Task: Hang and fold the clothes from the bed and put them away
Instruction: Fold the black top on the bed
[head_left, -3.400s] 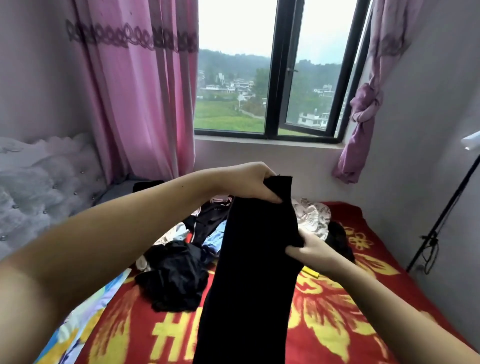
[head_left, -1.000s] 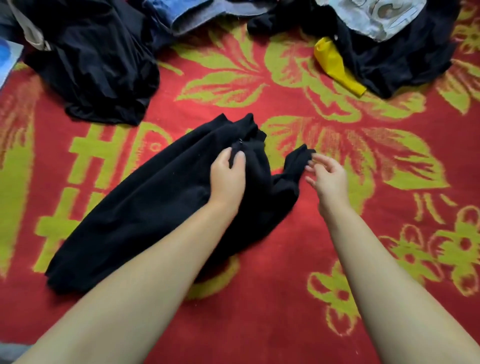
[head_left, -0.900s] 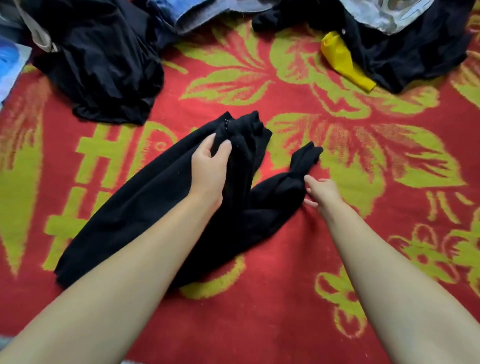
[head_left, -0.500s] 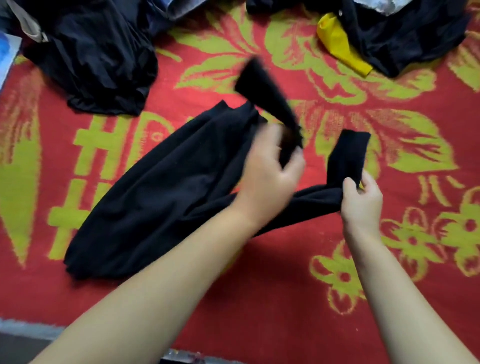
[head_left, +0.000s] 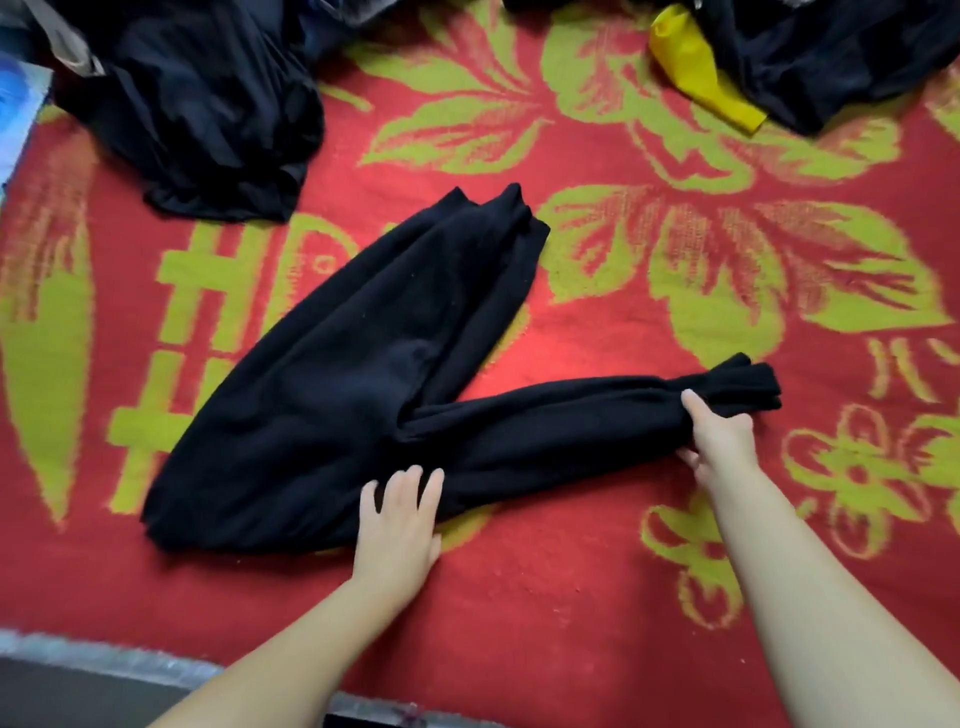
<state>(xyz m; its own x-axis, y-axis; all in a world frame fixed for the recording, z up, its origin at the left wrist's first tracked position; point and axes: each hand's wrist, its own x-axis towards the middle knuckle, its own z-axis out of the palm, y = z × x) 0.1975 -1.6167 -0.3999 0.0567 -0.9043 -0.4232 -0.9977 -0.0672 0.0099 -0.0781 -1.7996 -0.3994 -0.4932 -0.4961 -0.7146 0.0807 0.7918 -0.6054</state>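
Note:
A pair of black trousers lies spread in a V on the red and yellow-green bedspread. One leg points up toward the middle, the other runs out to the right. My left hand rests flat with straight fingers on the near edge of the trousers by the crotch. My right hand grips the right leg just short of its cuff, thumb over the top and fingers under the cloth.
A heap of black clothes sits at the upper left. Another dark heap lies at the upper right with a yellow item beside it. The bed's near edge runs along the bottom left.
The trousers went from held up to lying on the bed. My right hand pulled one leg out to the right. My left hand let go of the other cuff and came down flat near the crotch.

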